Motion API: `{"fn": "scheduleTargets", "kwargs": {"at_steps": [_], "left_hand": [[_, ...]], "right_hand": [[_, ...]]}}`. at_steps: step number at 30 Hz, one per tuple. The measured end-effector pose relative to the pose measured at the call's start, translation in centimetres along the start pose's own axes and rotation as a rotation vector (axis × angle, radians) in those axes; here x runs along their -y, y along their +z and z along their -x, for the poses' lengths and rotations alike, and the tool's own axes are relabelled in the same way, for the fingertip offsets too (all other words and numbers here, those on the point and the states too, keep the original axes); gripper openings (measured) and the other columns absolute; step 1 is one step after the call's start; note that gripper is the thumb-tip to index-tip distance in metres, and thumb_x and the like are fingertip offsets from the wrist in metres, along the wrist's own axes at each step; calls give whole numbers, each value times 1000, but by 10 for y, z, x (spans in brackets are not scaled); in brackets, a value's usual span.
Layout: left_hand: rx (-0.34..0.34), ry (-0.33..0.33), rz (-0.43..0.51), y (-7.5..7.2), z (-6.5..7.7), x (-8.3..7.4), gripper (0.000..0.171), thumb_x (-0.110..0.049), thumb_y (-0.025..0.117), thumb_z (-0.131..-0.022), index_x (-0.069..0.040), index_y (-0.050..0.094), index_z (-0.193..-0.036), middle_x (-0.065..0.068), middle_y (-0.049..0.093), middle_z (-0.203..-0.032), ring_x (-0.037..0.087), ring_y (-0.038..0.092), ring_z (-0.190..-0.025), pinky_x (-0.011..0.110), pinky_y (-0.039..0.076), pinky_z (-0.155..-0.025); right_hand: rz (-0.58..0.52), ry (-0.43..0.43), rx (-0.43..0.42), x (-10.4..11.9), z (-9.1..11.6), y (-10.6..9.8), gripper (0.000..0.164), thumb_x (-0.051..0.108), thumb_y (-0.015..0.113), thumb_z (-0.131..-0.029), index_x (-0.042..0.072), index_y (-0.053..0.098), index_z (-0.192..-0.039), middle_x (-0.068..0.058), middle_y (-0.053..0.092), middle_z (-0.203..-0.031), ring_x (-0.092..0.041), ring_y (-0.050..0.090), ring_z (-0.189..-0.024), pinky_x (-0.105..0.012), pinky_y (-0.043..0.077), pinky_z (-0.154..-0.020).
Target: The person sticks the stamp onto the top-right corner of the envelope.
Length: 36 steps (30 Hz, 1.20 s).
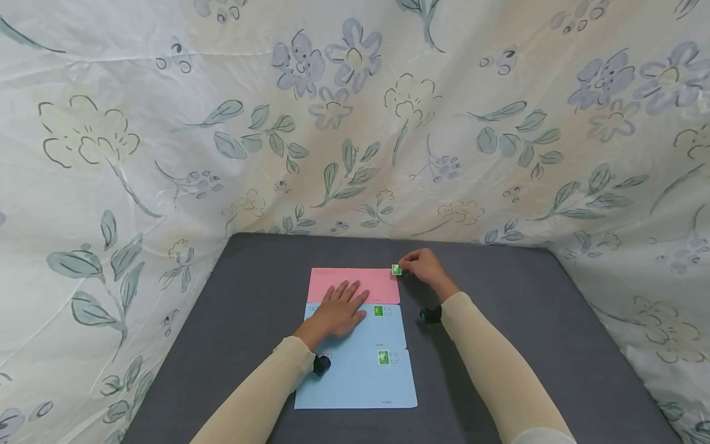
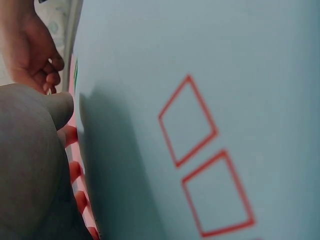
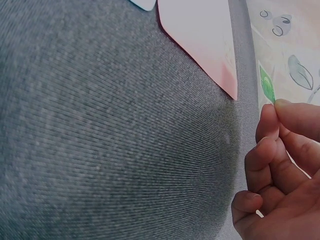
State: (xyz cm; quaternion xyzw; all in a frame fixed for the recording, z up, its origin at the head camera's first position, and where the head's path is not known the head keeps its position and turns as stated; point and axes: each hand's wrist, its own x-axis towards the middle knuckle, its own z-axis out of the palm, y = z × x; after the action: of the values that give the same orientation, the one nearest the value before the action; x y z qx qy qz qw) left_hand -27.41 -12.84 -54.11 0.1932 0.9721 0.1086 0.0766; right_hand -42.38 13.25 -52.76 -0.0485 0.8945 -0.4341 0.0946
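Between thumb and index fingertip, my right hand (image 1: 424,266) pinches a small green stamp (image 1: 396,270) with a white border. In the head view the stamp appears over the top right corner of a pink envelope (image 1: 379,285); the right wrist view shows the stamp (image 3: 267,84) held up off the table. My left hand (image 1: 335,313) rests with fingers spread across the pink envelope and the upper blue envelope (image 1: 363,333). A green stamp (image 1: 378,311) is on that blue envelope's upper right. Below lies another blue envelope (image 1: 355,385) bearing a green stamp (image 1: 383,357).
The envelopes lie in a column on a dark grey tabletop (image 1: 499,296). A floral curtain (image 1: 355,154) rises behind the table and along its sides. Each wrist wears a small black camera, the right one (image 1: 430,316) just above the table.
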Motion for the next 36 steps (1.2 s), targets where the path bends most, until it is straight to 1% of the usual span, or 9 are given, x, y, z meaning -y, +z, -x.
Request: {"fn": "scheduleTargets", "kwargs": {"at_steps": [5,12,16,21,31,36], "left_hand": [[2,-7,6,-1,0,-1,63,-46,47,-115,-21,34,-172,9,21,-180,37,13,-165,59,10,-131],[6,-12,3,1,-1,-1,63,-46,46,-116,-22,34,-173,8,19,-180,36,12,-166,59,9,-131],[8,-14,2,1,-2,-1,63,-46,46,-115,-23,34,-172,8,19,-180,35,12,-166,59,9,-131],[7,-17,-1,2,-2,0,63,-47,45,-115,-23,34,-173,7,19,-181,35,11,-166,58,9,-131],[10,-23,3,7,-6,3,64,-48,46,-115,-24,33,-173,7,18,-181,35,10,-166,58,7,-131],[26,-32,9,13,-11,8,65,-50,43,-115,-27,28,-174,4,13,-182,33,5,-167,57,2,-132]], "right_hand": [[5,3,-1,2,-1,0,20,18,74,-105,1,82,-113,-14,75,-113,-31,67,-99,-47,55,-90],[10,6,-1,5,1,0,22,20,73,-106,2,81,-116,-15,74,-115,-33,66,-101,-49,55,-93],[11,8,0,6,2,0,22,20,74,-106,2,81,-116,-15,74,-114,-33,64,-101,-47,54,-91],[17,3,1,8,2,1,21,18,74,-105,1,81,-115,-15,75,-114,-32,64,-100,-47,54,-89],[8,2,9,11,3,2,20,17,74,-105,1,82,-115,-14,75,-113,-31,65,-99,-48,54,-90],[13,-5,14,11,2,2,20,18,74,-105,1,81,-115,-14,75,-113,-31,64,-99,-48,54,-90]]}}
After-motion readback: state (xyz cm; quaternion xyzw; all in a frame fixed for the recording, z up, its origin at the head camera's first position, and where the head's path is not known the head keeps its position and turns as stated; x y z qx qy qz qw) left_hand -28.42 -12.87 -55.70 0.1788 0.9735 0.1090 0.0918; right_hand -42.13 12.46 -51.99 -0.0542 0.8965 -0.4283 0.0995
